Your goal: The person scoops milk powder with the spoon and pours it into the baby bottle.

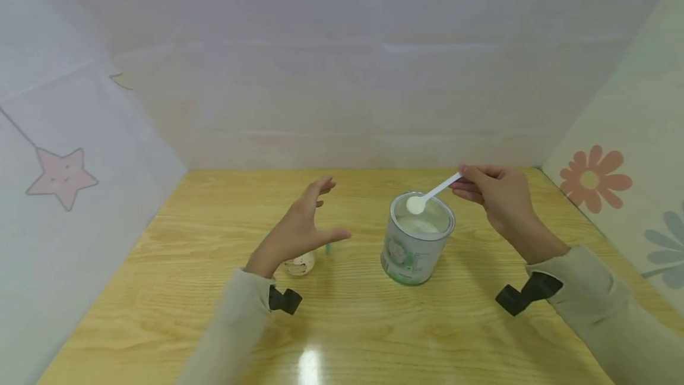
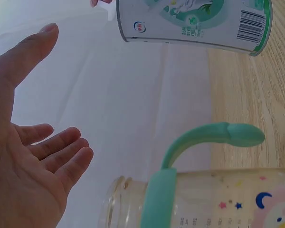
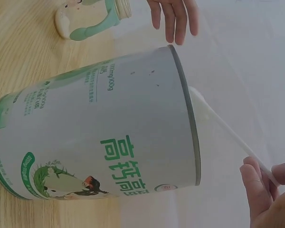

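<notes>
Right hand pinches the far end of a white scoop between thumb and fingers; scoop bowl, filled with pale powder, sits at the mouth of the can. Contact with rim: cannot tell. Can stands upright on the wooden table, more powder inside. Left hand holds nothing, fingers relaxed, thumb spread wide, near the threaded neck of a clear bottle with green handles, left of the can.
</notes>
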`<state>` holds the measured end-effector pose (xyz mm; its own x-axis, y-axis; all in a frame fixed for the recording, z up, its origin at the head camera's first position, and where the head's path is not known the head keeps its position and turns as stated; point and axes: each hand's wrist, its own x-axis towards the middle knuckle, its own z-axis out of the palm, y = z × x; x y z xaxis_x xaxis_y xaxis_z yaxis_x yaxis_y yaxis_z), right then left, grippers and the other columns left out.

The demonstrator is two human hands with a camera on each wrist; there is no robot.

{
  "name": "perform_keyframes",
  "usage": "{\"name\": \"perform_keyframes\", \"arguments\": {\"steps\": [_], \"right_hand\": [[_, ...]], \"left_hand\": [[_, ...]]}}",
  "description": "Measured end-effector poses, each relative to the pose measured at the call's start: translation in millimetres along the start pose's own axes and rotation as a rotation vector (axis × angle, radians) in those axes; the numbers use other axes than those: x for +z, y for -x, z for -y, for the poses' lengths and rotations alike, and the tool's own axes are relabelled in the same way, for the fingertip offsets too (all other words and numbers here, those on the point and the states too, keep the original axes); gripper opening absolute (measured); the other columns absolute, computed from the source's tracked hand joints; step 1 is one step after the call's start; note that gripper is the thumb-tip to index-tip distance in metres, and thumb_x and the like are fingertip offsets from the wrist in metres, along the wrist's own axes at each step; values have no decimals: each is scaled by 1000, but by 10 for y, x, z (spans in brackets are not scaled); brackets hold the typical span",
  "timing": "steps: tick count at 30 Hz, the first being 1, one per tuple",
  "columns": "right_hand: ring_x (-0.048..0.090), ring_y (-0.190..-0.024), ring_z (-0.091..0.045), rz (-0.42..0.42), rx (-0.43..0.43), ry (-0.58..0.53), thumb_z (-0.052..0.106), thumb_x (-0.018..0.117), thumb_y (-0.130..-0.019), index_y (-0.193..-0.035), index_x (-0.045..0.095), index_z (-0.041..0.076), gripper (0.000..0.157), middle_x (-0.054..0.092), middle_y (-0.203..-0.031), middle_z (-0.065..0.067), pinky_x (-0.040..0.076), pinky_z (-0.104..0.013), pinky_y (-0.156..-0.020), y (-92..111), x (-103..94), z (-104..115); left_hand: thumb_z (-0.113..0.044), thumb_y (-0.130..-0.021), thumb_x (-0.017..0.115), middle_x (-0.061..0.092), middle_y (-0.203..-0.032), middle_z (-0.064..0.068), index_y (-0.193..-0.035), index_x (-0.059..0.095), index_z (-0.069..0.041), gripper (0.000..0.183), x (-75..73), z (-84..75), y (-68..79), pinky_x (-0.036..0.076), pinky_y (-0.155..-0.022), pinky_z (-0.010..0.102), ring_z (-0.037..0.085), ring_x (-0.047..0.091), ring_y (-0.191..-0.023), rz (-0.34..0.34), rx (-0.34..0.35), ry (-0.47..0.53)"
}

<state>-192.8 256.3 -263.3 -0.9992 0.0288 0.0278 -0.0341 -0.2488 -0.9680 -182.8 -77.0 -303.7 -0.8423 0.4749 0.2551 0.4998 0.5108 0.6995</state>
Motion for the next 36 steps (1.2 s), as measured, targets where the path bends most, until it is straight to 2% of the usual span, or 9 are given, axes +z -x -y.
{"name": "perform_keyframes", "arguments": {"steps": [5, 14, 17, 27, 36], "right_hand": [[72, -68, -14, 12, 6, -10, 7, 66, -88, -83, 73, 8, 9, 72, -76, -5, 56, -23, -68, 10, 62, 30], [71, -66, -12, 28, 28, 55, 8, 65, -90, -81, 74, 12, 13, 72, -75, -2, 56, -22, -67, -11, 150, 69], [71, -67, -12, 49, 42, 81, 9, 65, -89, -81, 74, 13, 12, 72, -77, -1, 56, -22, -67, -19, 194, 74], [70, -70, -9, 105, 66, 221, 14, 66, -90, -85, 70, 15, 6, 71, -77, 1, 56, -21, -69, -32, 379, 92], [70, -71, -9, 142, 57, 289, 16, 65, -91, -92, 66, 8, 8, 70, -76, 2, 57, -23, -71, -74, 561, 72]], "left_hand": [[-31, -81, 76, 28, -154, 8, -152, 15, -11, 95, -87, 51, 105, 35, -110, 46, 29, 32, -140, -38, -20, -8], [-32, -81, 77, 28, -154, 7, -151, 18, -15, 93, -199, 149, 259, 35, -108, 52, 34, 34, -137, -77, -83, 14], [-33, -81, 77, 28, -154, 8, -152, 17, -15, 95, -215, 206, 299, 34, -109, 52, 34, 33, -138, -76, -105, 23], [-32, -81, 76, 29, -153, 10, -152, 16, -12, 95, -223, 387, 399, 32, -110, 53, 29, 28, -141, -49, -114, 48], [-31, -81, 77, 34, -150, 15, -150, 22, -6, 92, -213, 511, 443, 33, -109, 54, 34, 33, -138, -20, -153, 56]]}}
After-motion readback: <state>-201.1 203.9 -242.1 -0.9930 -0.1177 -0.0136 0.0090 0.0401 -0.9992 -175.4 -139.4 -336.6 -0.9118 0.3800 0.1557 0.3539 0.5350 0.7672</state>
